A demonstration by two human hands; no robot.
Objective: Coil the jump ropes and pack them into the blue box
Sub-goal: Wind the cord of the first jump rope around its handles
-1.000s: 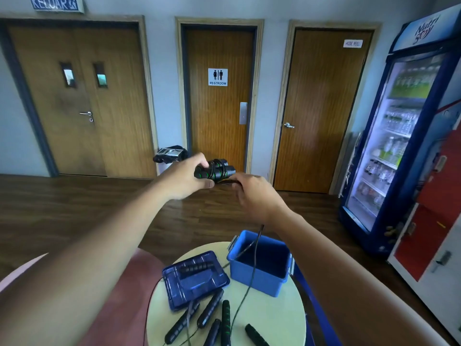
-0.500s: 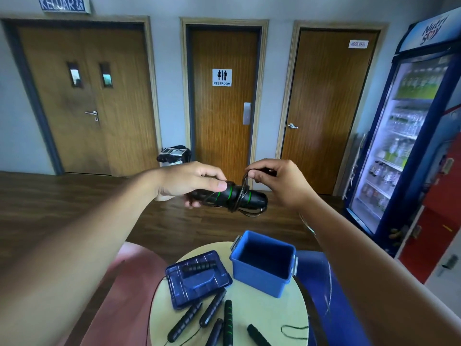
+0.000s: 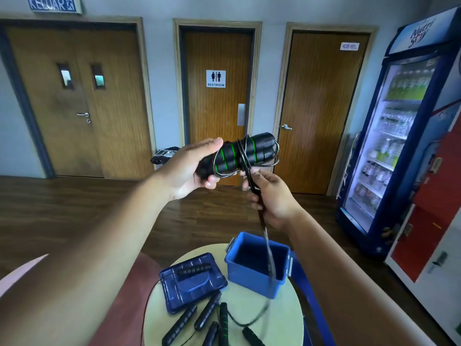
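My left hand [image 3: 189,171] grips a pair of black jump rope handles with green rings [image 3: 239,153], held side by side at chest height. Thin black cord is wound around them in a few loops. My right hand [image 3: 272,196] pinches that cord [image 3: 265,236] just below the handles; the loose end trails down in front of the open blue box [image 3: 257,268] and curls onto the round table [image 3: 277,318]. Several other black handles [image 3: 207,313] lie on the table in front of the box.
The box's blue lid [image 3: 192,280] lies flat left of the box. A drinks fridge [image 3: 399,146] stands at the right. Three wooden doors line the far wall. A reddish seat [image 3: 119,303] is to the left of the table.
The handles have risen and tilted up to the right. My right hand went from above the bundle to below it, pulling the cord around; the loose tail now hangs over the box.
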